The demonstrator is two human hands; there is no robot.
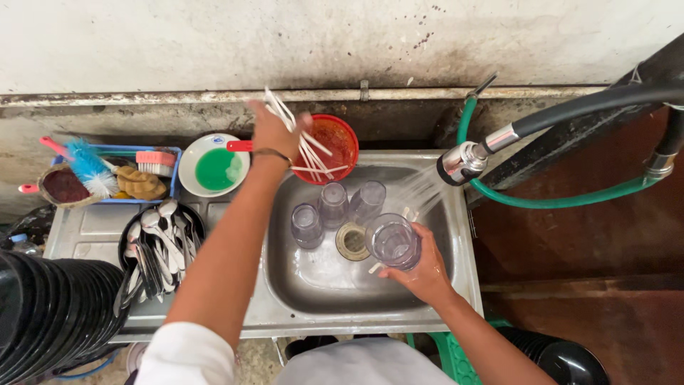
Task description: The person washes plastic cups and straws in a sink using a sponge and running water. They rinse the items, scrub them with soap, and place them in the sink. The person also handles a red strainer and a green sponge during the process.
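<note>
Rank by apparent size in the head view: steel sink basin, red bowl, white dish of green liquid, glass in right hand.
1. Steel sink basin, clearly largest.
2. Red bowl and white dish of green liquid: look about alike, no ranking.
3. Glass in the right hand, smallest, though it is raised nearer the camera.

Inside the sink [427,296], three upturned tumblers [333,207] crowd the 12 o'clock end by the drain [352,241], and the spray head [462,162] with its water jet cuts across from 2 o'clock, so the open floor is the basin's 6 o'clock half. At 9 o'clock the bowl of spoons [158,239] and stacked black plates [50,314] block the drainboard.
</note>
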